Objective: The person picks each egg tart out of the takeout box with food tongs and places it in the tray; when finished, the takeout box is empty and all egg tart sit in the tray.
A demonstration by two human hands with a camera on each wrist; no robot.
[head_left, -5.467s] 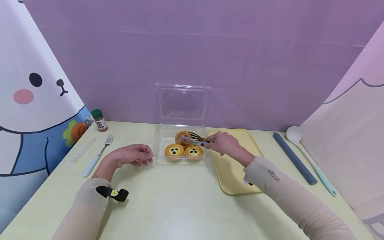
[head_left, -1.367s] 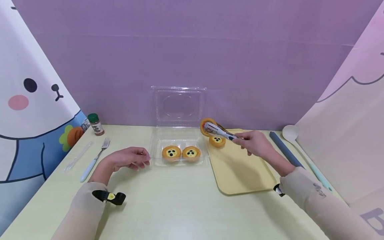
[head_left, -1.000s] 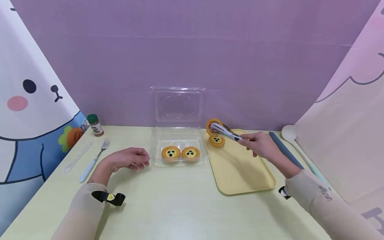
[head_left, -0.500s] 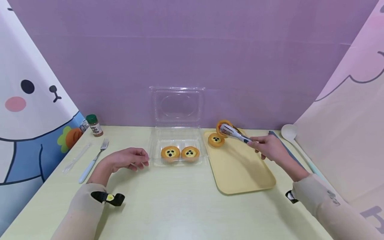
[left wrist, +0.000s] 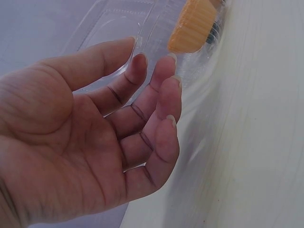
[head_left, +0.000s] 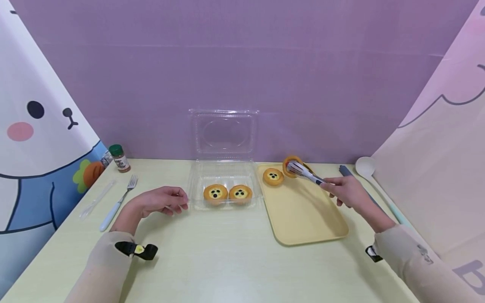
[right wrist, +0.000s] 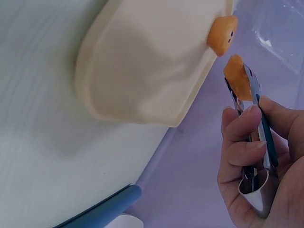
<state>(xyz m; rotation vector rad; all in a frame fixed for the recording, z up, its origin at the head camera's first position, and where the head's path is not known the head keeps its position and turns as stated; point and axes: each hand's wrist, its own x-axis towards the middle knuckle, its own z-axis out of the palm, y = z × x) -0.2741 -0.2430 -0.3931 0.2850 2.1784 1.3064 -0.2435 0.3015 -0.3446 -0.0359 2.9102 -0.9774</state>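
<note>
My right hand [head_left: 345, 191] grips metal tongs [head_left: 307, 173], whose tips pinch an egg tart [head_left: 291, 163] over the back of the yellow tray [head_left: 303, 214]. In the right wrist view the tart [right wrist: 237, 78] sits tilted between the tong arms. Another tart [head_left: 273, 177], dotted with dark spots, rests on the tray's back left corner. Two more tarts [head_left: 215, 193] lie in the clear plastic box [head_left: 227, 172], its lid raised against the wall. Beside the box's left edge my left hand [head_left: 161, 200] hovers, fingers loosely bent and holding nothing.
On the left stand a green-capped spice jar [head_left: 120, 158], a blue-handled fork [head_left: 119, 204] and a clear plastic fork [head_left: 97, 200]. To the right of the tray lie a dark blue bar [head_left: 345, 170] and a white-headed spoon [head_left: 366, 167]. A purple backdrop [head_left: 227, 75] rises behind.
My right hand took a third tart from the box with the tongs and carried it right, over the tray. It has lowered slightly in the last half second. My left hand has stayed put.
</note>
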